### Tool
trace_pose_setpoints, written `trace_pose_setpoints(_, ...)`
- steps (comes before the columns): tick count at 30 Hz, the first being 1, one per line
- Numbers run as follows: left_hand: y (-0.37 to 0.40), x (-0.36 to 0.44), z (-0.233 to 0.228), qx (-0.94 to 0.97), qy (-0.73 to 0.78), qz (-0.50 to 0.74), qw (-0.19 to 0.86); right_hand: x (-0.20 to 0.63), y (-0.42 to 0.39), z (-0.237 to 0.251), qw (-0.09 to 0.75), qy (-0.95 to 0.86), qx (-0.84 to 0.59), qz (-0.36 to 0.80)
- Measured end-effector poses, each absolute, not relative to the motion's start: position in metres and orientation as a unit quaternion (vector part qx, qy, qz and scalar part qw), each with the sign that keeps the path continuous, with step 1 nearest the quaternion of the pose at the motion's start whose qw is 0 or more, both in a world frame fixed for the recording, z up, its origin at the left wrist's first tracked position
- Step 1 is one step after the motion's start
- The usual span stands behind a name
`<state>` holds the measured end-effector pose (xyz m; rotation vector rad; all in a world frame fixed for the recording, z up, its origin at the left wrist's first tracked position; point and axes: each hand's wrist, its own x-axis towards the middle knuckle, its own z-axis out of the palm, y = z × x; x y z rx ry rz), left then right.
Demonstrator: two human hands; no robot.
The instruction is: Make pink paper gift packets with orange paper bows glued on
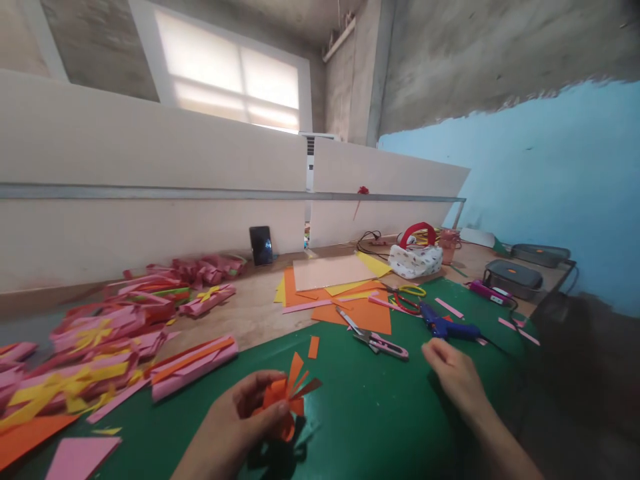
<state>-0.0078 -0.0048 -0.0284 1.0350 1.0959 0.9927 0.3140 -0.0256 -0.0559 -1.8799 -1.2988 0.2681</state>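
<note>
1. Bow of orange paper, near and left of middle over the bench, pinched in the fingers of the left hand; a hard squeeze could crease it.
2. Fingers of the right hand curl beside the glue gun; a bump could shift it. Whether they grasp anything, I cannot tell.
3. Left hand hides part of the bow.

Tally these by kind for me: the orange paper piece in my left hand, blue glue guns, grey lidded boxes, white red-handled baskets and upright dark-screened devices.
Orange paper piece in your left hand: 1
Blue glue gun: 1
Grey lidded boxes: 2
White red-handled basket: 1
Dark-screened device: 1
Total: 6
</note>
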Motion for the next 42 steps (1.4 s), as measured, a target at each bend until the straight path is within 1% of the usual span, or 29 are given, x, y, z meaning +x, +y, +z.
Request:
trace_pose_setpoints(2, -0.006, -0.007, -0.027, 0.458, 0.483, 0.428, 0.611, 0.323, -0.025, -0.057, 0.398, -0.493, -0.770, 0.079)
trace_pose_setpoints(4, -0.007, -0.006, -0.026, 0.469, 0.496, 0.425, 0.594, 0.320, -0.021, -0.057, 0.366, -0.525, -0.767, 0.044)
trace_pose_setpoints(7, -0.008, -0.006, -0.026, 0.465, 0.496, 0.434, 0.592, 0.301, -0.008, -0.056, 0.303, -0.647, -0.700, -0.015)
trace_pose_setpoints(9, -0.007, -0.007, -0.028, 0.460, 0.488, 0.435, 0.601, 0.288, 0.002, -0.057, 0.257, -0.702, -0.664, -0.033)
trace_pose_setpoints(12, -0.005, -0.011, -0.031, 0.465, 0.487, 0.421, 0.607, 0.282, 0.013, -0.061, 0.167, -0.735, -0.655, -0.044)
trace_pose_setpoints(14, -0.005, -0.013, -0.031, 0.462, 0.482, 0.417, 0.617, 0.284, 0.015, -0.065, 0.135, -0.730, -0.667, -0.060)
trace_pose_setpoints(16, -0.005, -0.013, -0.030, 0.449, 0.475, 0.418, 0.631, 0.286, 0.012, -0.067, 0.153, -0.708, -0.685, -0.077)
trace_pose_setpoints(18, -0.006, -0.012, -0.029, 0.425, 0.466, 0.422, 0.651, 0.282, 0.001, -0.065, 0.218, -0.695, -0.682, -0.064)
trace_pose_setpoints(20, -0.007, -0.011, -0.029, 0.402, 0.450, 0.431, 0.671, 0.269, -0.013, -0.056, 0.286, -0.712, -0.641, 0.005)
trace_pose_setpoints(21, -0.007, -0.010, -0.030, 0.392, 0.442, 0.436, 0.679, 0.260, -0.021, -0.050, 0.305, -0.729, -0.610, 0.058)
trace_pose_setpoints(24, -0.006, -0.011, -0.033, 0.374, 0.412, 0.450, 0.699, 0.233, -0.040, -0.031, 0.299, -0.760, -0.535, 0.217)
trace_pose_setpoints(27, -0.003, -0.014, -0.035, 0.371, 0.386, 0.458, 0.710, 0.216, -0.049, -0.019, 0.299, -0.742, -0.513, 0.312)
trace_pose_setpoints(32, -0.004, -0.015, -0.034, 0.374, 0.384, 0.448, 0.716, 0.209, -0.047, -0.015, 0.298, -0.706, -0.540, 0.348)
trace_pose_setpoints(38, -0.005, -0.013, -0.030, 0.381, 0.373, 0.439, 0.723, 0.201, -0.044, -0.014, 0.286, -0.720, -0.511, 0.371)
trace_pose_setpoints(42, -0.006, -0.012, -0.029, 0.383, 0.366, 0.430, 0.731, 0.201, -0.046, -0.016, 0.278, -0.676, -0.532, 0.427)
